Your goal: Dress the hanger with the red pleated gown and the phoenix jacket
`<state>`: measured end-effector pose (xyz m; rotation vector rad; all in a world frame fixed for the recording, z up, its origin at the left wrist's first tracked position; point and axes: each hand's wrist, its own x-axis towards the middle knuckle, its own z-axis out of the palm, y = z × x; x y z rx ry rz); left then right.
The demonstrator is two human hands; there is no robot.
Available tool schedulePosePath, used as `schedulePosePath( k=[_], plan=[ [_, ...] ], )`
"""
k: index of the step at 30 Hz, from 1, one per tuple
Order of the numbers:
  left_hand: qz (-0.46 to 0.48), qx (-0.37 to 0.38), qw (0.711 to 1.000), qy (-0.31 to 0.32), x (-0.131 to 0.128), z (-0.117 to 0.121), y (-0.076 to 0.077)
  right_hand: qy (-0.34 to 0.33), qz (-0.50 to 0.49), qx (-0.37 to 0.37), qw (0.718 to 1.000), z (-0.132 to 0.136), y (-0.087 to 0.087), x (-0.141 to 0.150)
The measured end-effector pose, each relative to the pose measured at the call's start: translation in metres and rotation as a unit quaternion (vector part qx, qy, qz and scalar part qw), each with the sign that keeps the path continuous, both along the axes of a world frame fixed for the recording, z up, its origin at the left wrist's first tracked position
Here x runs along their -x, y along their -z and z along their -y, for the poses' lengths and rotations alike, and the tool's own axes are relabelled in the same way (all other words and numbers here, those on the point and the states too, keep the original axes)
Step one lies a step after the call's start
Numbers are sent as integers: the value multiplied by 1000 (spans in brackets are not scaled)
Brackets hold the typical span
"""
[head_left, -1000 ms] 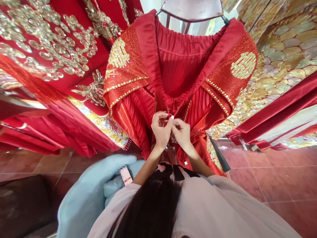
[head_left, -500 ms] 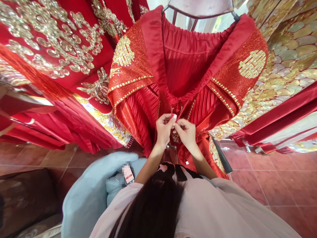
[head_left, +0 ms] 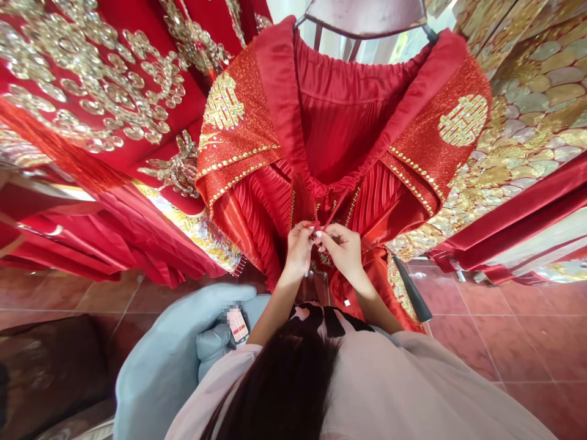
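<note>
In the head view a red pleated garment (head_left: 261, 226) hangs in front of me, its collar gathered and its glittering shoulder panels edged with gold beads. Two thin red drawstrings (head_left: 336, 206) run down from the collar's front opening. My left hand (head_left: 300, 247) pinches the strings at the middle of the chest. Close against it, my right hand (head_left: 343, 247) pinches them too, fingertips touching the left ones. A loop or knot between the fingers is too small to make out.
A hanger (head_left: 367, 15) carries the garment. Red gowns with gold beadwork (head_left: 119, 79) hang at left, a gold scaled gown (head_left: 536, 116) at right. A pale blue armchair (head_left: 151, 360) with a phone-like object (head_left: 237, 324) stands at lower left. Reddish tiles (head_left: 472, 333) cover the floor.
Both hands have moved slightly down, still together on the drawstrings. My left thumb has lowered and the strings between collar and fingers show more. The view has shifted slightly.
</note>
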<state>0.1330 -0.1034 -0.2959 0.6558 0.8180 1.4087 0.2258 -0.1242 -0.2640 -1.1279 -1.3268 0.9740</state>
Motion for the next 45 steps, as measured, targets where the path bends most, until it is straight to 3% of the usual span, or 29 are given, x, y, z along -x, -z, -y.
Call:
schedulePosePath(
  k=[3,6,8,12,17,21,23,25,27,29,31,33,35,39,42,45],
  plan=[
    [-123,-40,984,-121,-1,-4,3,6,26,-13,1000,3,-2,2],
    [-258,-89,929,-250,1,-10,6,7,49,-34,998,4,-4,3],
    [-311,-117,893,-304,5,-15,9,5,61,-46,997,3,-5,3],
    [-366,-154,866,-303,18,-26,18,2,79,-50,996,2,-6,1],
    [-359,-86,896,-245,40,-44,49,-5,68,-42,997,2,-7,-2],
    [-374,-31,892,-254,69,-51,65,-12,42,-46,998,4,-8,-4],
    [-387,-18,878,-281,78,-47,54,-16,35,-40,998,3,-7,-5],
    [-428,-47,842,-325,77,-37,31,-20,29,-28,999,2,-5,-4],
    [-488,-119,791,-348,63,-22,3,-28,17,-16,999,0,-3,-3],
    [-517,-205,773,-304,43,-8,-20,-39,8,-10,999,-1,-2,-2],
    [-484,-267,813,-184,25,2,-33,-47,5,-11,999,-1,-1,-1],
    [-419,-275,864,-59,14,7,-34,-55,12,-18,998,-1,0,-2],
    [-397,-248,883,-24,13,6,-31,-57,40,-38,997,-2,-1,-4],
    [-480,-251,832,-114,31,-5,-32,-27,93,-63,993,-9,-15,-20],
    [-493,-299,803,-148,57,-14,-47,-2,75,-65,995,-14,-42,-44],
    [-504,-322,762,-247,92,-24,-63,28,72,-104,992,-22,-69,-75]
  ],
)
